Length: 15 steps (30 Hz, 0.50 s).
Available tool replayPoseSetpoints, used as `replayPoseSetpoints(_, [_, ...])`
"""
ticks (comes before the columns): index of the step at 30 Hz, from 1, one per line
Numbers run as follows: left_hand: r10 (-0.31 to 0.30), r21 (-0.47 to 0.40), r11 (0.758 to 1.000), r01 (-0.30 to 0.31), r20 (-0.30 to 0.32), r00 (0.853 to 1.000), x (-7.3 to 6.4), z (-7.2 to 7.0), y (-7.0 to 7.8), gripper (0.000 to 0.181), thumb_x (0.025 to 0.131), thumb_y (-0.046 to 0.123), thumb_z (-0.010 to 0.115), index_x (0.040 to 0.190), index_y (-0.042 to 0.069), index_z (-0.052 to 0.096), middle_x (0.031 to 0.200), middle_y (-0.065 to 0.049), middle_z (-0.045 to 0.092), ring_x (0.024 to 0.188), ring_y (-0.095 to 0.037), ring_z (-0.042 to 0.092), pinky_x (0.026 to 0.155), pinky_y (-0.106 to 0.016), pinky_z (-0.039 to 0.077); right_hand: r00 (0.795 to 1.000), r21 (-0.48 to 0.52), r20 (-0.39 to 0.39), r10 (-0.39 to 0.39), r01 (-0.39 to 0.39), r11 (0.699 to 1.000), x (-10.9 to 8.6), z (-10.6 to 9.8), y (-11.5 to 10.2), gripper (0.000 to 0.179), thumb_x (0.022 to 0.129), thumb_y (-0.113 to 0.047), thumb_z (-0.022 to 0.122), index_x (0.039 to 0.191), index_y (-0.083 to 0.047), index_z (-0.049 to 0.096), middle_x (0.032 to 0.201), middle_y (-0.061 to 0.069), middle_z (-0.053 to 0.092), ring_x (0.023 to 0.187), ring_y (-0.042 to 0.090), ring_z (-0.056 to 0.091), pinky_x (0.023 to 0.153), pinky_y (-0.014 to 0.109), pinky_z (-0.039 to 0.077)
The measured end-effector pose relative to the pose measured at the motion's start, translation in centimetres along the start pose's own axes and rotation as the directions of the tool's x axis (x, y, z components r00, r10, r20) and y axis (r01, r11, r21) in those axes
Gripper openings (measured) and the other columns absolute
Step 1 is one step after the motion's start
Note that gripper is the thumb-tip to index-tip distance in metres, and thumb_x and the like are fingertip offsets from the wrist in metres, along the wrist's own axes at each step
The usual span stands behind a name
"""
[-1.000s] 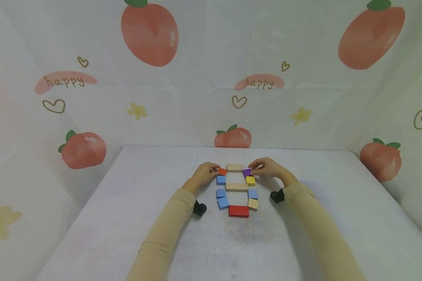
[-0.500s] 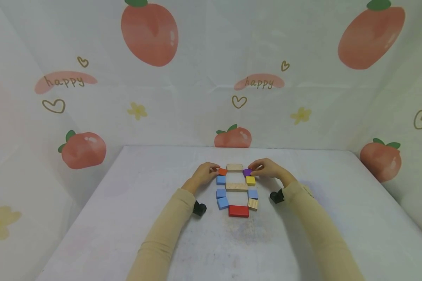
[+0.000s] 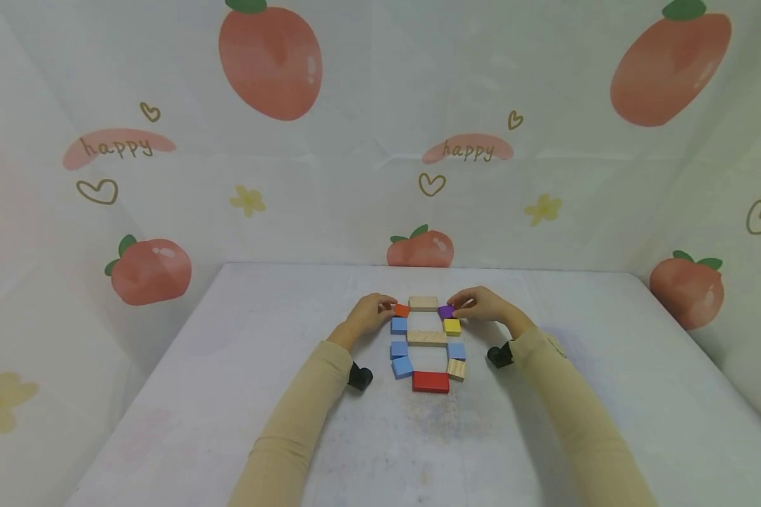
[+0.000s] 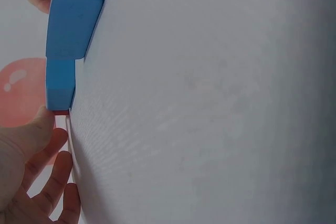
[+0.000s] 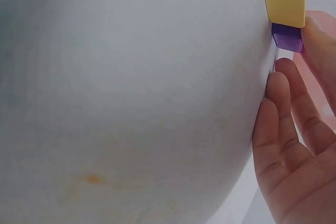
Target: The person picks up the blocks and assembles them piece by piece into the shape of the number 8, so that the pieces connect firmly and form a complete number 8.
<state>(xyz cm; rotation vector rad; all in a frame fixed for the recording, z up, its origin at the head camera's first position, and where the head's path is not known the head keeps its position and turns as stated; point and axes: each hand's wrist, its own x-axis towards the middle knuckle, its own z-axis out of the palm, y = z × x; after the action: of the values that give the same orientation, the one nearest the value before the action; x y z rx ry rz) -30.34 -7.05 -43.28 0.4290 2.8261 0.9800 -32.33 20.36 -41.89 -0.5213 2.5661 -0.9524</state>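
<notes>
At the upper left corner of a figure of toy blocks, my left hand (image 3: 369,314) pinches an orange block (image 3: 402,310) between thumb and fingers. Opposite it, a purple block (image 3: 444,312) is pinched by my right hand (image 3: 484,305). Both blocks lie on the table, either side of a plain wooden block (image 3: 423,303). Below the orange one sits a blue block (image 3: 399,325); below the purple one, a yellow block (image 3: 452,327). In the left wrist view only a red-orange sliver (image 4: 61,113) shows by the thumb. The right wrist view shows the purple block's end (image 5: 287,38) at the thumb.
A long wooden block (image 3: 427,339) crosses the figure's middle. Lower down are more blue blocks (image 3: 402,367), a striped wooden block (image 3: 456,369) and a red block (image 3: 430,382). All lie flat on the white table (image 3: 260,394). A printed curtain (image 3: 355,141) hangs behind.
</notes>
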Motion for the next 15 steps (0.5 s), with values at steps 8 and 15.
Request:
replayPoseSetpoints(8, [-0.001, 0.014, 1.000, 0.000, 0.008, 1.000, 0.00, 0.09, 0.17, 0.031, 0.092, 0.014, 0.058, 0.122, 0.010, 0.061, 0.113, -0.012, 0.063, 0.100, -0.023, 0.057, 0.091, -0.036, 0.047, 1.000, 0.005, -0.001, 0.007, -0.007, 1.000, -0.26, -0.02, 0.03, 0.035, 0.089, -0.017, 0.063, 0.121, -0.004, 0.060, 0.121, 0.018, 0.060, 0.110, 0.033, 0.058, 0.094, 0.043, 0.048])
replayPoseSetpoints(15, [0.004, 0.029, 1.000, -0.005, 0.015, 1.000, -0.06, 0.02, 0.20, 0.032, 0.092, 0.015, 0.057, 0.124, 0.010, 0.060, 0.114, -0.011, 0.063, 0.100, -0.023, 0.056, 0.092, -0.035, 0.047, 1.000, 0.014, -0.017, 0.003, -0.002, 1.000, -0.42, -0.08, -0.07, 0.037, 0.089, -0.019, 0.062, 0.123, -0.004, 0.058, 0.121, 0.019, 0.060, 0.110, 0.033, 0.057, 0.095, 0.044, 0.047])
